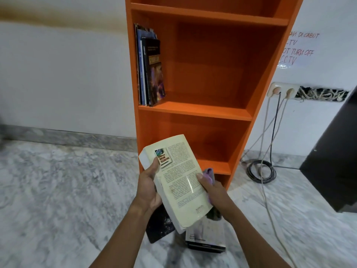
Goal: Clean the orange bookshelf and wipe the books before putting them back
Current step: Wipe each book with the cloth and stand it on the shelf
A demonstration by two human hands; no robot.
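orange bookshelf: upright, a few dark books standing at left end of middle shelf, leaning slightly. cream paperback: back cover up, tilted, held before the lowest shelf. purple cloth at its right edge. floor books lie flat below.

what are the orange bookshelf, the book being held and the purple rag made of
The orange bookshelf looks like painted or laminated board: flat panels, even matte colour, square edges; which, I cannot tell. The book is a paperback: yellowed card cover with a glossy streak, thick paper block. The purple rag looks like soft fabric, bunched in folds; the weave is too small to tell.
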